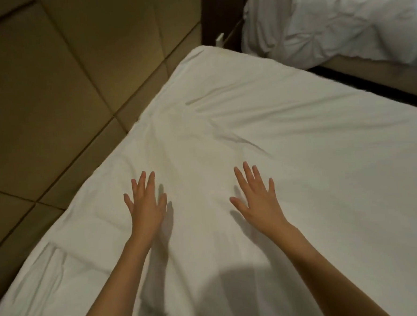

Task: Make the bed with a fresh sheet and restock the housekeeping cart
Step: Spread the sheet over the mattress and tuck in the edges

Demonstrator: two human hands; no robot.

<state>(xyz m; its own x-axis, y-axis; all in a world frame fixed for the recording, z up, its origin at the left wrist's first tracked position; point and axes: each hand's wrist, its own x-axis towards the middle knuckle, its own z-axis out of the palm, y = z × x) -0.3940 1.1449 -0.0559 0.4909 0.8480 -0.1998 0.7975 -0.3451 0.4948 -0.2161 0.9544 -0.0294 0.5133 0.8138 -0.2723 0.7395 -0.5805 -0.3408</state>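
A white sheet (287, 140) covers the bed across most of the view, with soft creases running toward the far corner. My left hand (147, 205) lies flat on the sheet with fingers straight and spread, near the bed's left edge. My right hand (257, 200) is flat on the sheet too, fingers spread, about a forearm's length to the right. Neither hand holds anything. The housekeeping cart is out of view.
A padded tan headboard wall (51, 82) with stitched panels runs along the left. At the top right lies a second bed with crumpled white bedding (335, 20), separated by a dark gap (369, 84) and a dark wooden post (215, 13).
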